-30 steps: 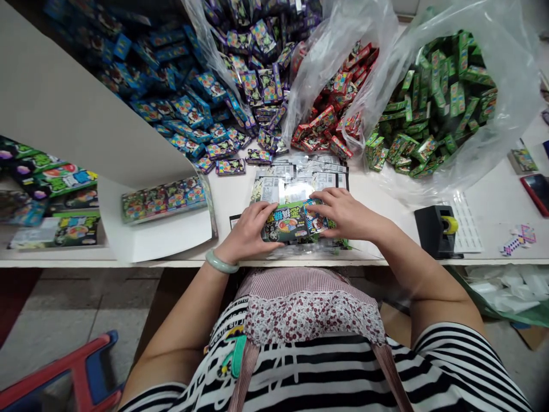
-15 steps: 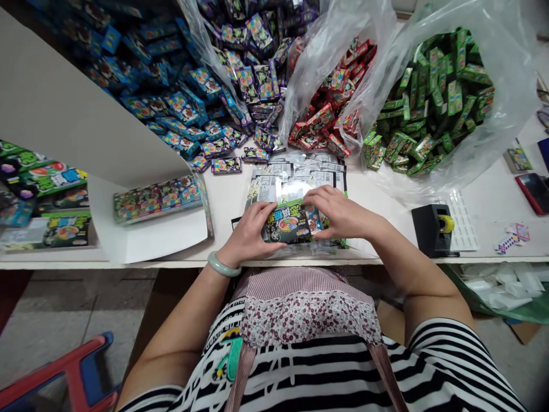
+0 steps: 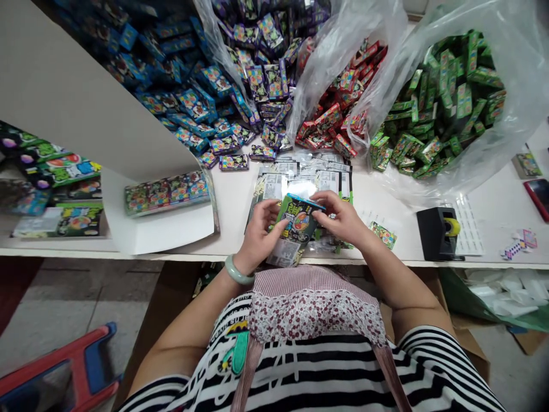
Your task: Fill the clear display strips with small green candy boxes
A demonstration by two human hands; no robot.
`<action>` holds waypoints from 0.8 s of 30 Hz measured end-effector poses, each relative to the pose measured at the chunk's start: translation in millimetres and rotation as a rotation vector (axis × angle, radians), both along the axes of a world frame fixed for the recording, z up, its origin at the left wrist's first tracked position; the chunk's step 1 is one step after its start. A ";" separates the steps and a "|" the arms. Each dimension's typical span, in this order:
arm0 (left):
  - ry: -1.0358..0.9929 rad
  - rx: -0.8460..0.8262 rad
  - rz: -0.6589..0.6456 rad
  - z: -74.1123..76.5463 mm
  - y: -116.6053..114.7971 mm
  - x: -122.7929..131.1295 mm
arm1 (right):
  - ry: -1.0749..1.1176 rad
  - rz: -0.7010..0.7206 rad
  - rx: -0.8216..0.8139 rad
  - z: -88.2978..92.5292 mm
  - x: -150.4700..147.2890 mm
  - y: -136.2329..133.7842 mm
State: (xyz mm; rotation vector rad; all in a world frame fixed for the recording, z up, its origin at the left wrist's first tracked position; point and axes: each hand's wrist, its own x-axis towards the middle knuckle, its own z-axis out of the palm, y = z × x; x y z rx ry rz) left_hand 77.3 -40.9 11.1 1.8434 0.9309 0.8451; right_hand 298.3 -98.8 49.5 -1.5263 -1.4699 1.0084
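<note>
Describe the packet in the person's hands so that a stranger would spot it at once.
On the white table, go from the bagged red boxes towards the front edge. Between the left hand and right hand is a dark, green-edged packet. Unlike the packets beyond it, it is held, with a blue strip at its far end.

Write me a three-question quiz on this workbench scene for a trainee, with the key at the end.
1. True or false: the left hand and the right hand are both at the pouch.

2. Choose one: what is the main colour of the boxes in the rightmost bag?
A) red
B) green
C) purple

3. Fill the gap: the bangle is worn on the person's own ____ side.

Key: 1. True. 2. B. 3. Left.
</note>
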 end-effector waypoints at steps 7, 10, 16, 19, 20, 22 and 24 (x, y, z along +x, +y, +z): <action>-0.100 -0.099 -0.087 -12.8 3.0 -17.3 | 0.256 -0.363 0.093 -36.0 -34.0 -1.3; -0.113 -0.153 -0.145 -13.4 9.2 -30.5 | 0.243 -0.397 0.096 -42.8 -49.0 -0.5; -0.120 -0.172 -0.180 -3.8 16.7 -41.9 | 0.211 -0.193 0.129 -25.1 -50.6 11.2; -0.192 -0.030 0.069 2.1 15.1 -34.6 | 0.205 -0.157 0.110 -15.9 -49.6 20.5; -0.221 -0.005 0.134 4.0 14.6 -31.9 | 0.208 -0.144 0.082 -13.5 -49.6 23.3; -0.280 -0.014 0.191 7.6 14.0 -28.6 | 0.195 -0.094 0.050 -8.8 -49.5 27.3; -0.324 -0.046 0.195 10.3 14.1 -29.0 | 0.132 -0.020 0.087 -3.3 -49.2 28.5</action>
